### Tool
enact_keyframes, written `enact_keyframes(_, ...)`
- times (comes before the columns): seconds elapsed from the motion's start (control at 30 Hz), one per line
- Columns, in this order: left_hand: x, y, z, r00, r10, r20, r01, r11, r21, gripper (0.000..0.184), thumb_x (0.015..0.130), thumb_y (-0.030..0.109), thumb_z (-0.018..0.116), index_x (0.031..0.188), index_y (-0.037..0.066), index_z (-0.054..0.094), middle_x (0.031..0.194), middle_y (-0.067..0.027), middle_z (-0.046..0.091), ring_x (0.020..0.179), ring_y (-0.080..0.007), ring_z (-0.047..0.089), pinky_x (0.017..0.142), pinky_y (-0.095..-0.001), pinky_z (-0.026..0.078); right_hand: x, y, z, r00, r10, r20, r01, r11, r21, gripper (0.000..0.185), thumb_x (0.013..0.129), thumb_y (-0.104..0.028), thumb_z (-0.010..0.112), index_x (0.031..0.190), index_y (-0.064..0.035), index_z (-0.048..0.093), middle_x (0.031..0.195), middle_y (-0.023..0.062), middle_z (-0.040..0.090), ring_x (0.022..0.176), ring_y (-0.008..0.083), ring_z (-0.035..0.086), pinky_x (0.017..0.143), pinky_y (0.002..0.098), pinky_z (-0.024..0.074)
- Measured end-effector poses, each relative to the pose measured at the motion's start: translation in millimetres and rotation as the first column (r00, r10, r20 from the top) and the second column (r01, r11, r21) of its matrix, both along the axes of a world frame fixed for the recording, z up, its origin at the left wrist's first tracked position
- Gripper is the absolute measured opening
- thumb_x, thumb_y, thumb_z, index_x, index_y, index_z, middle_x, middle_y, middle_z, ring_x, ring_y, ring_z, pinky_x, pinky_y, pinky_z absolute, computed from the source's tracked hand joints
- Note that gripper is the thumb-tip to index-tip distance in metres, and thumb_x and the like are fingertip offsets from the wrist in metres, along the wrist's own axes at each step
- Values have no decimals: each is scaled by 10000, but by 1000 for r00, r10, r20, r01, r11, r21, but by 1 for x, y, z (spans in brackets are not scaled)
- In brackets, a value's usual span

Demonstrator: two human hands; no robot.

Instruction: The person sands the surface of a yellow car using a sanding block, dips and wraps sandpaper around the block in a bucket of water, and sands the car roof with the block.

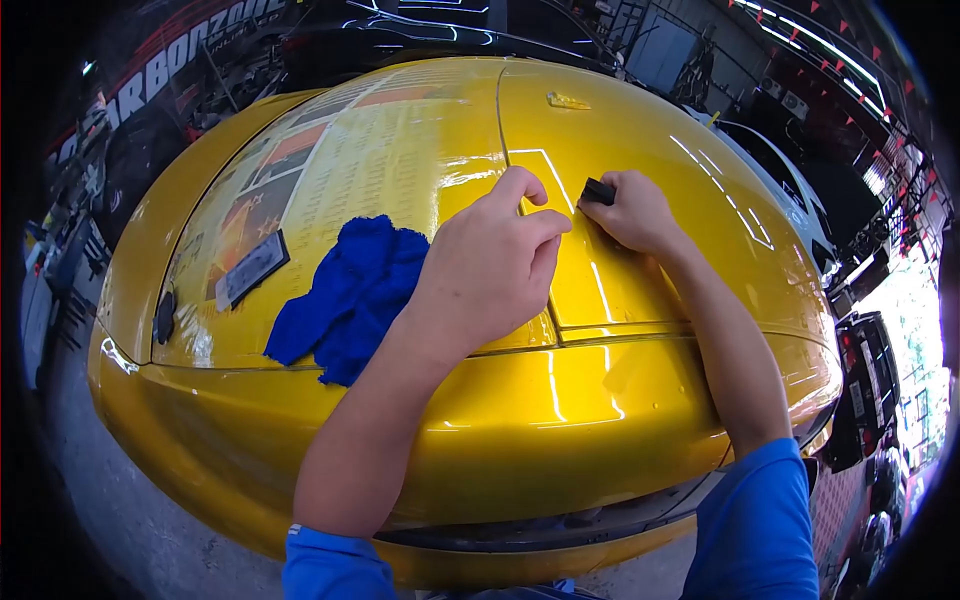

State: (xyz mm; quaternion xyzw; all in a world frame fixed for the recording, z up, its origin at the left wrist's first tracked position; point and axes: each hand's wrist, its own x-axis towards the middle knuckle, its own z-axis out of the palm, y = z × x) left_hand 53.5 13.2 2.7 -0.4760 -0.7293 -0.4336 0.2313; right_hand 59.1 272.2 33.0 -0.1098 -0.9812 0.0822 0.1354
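Note:
A glossy yellow car panel [480,400] fills the middle of the view, with a dark seam running up it. My left hand [495,260] is over the panel just left of the seam, its fingers curled; whether they pinch anything is too small to tell. Right of the seam, my right hand [630,210] grips a small black block [599,192] close to the yellow surface. A crumpled blue cloth [355,295] lies left of my left hand. Further left, a flat grey rectangular piece [252,268] rests on the panel.
A small dark object [164,317] sits near the panel's left edge. Printed sheet-like graphics [340,150] cover the left part. A small yellow piece [568,101] lies near the far end. Dark car [400,35] behind, white car [775,170] at right, black vehicle [865,390] beyond.

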Motion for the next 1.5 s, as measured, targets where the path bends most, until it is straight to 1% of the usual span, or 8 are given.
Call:
enact_keyframes(0.23, -1, -1, 1, 1000, 0, 18, 0, 1000, -9, 130, 901, 44, 699, 1009, 16, 764, 1158, -140, 627, 854, -292, 701, 769, -370, 565, 1, -2, 1, 1000, 5, 15, -6, 999, 38, 355, 847, -389, 743, 953, -51, 770, 910, 191, 759, 865, 373, 734, 816, 464, 571)
enact_keyframes(0.37, 2, 2, -1, 1000, -12, 19, 12, 1000, -17, 128, 897, 43, 698, 1004, 19, 764, 1152, -136, 626, 848, -289, 699, 763, -372, 564, -7, -3, 2, 1000, -14, -12, 13, 998, -55, 360, 843, -384, 751, 956, -43, 771, 887, 190, 759, 833, 374, 732, 809, 458, 569)
enact_keyframes(0.47, -1, 0, 0, 1000, -17, -4, 17, 1000, -13, 124, 898, 47, 698, 1000, 23, 764, 1150, -131, 625, 843, -287, 698, 759, -374, 562, 9, -7, 7, 999, 7, 44, -8, 1000, 29, 345, 864, -345, 757, 972, -18, 758, 854, 174, 757, 765, 325, 726, 760, 434, 556)
enact_keyframes(0.57, -2, -2, -1, 1000, -1, -3, 1, 1000, 9, 124, 900, 49, 696, 1000, 26, 766, 1150, -130, 626, 844, -290, 699, 762, -375, 563, 5, 29, 3, 981, 120, -150, -153, 962, -227, 327, 885, -299, 764, 998, 7, 744, 823, 151, 749, 707, 257, 691, 706, 409, 529)
enact_keyframes(0.67, 0, 0, -2, 1000, 4, -7, -4, 1000, -2, 128, 901, 49, 694, 1003, 30, 768, 1155, -132, 627, 853, -294, 701, 773, -374, 567, 14, 24, 13, 954, 86, -287, -182, 926, -329, 306, 902, -264, 763, 1018, 18, 740, 808, 136, 741, 681, 211, 647, 680, 392, 504)
enact_keyframes(0.97, 0, -1, 0, 1000, 6, 14, -6, 1000, -17, 131, 903, 48, 693, 1008, 26, 767, 1171, -126, 631, 863, -296, 704, 785, -374, 570, 8, 11, 0, 997, -71, 30, 75, 978, -194, 360, 836, -398, 800, 1013, -84, 793, 883, 129, 777, 826, 279, 751, 809, 399, 572)
enact_keyframes(1.37, 1, 1, -2, 1000, 1, 4, -1, 1000, -31, 130, 900, 54, 702, 1009, 25, 766, 1174, -130, 630, 856, -291, 704, 773, -379, 568, -13, 3, -1, 986, -159, 41, 163, 979, -119, 400, 824, -422, 795, 1055, -95, 789, 948, 148, 777, 876, 314, 749, 838, 417, 571)
enact_keyframes(1.5, 0, -1, 0, 1000, 13, -6, -13, 1000, -10, 132, 903, 63, 706, 1014, 26, 769, 1168, -130, 633, 850, -285, 705, 772, -375, 567, -8, 0, 5, 992, -99, 77, 108, 986, -125, 402, 819, -410, 799, 1067, -94, 787, 955, 153, 777, 882, 310, 751, 843, 415, 572)
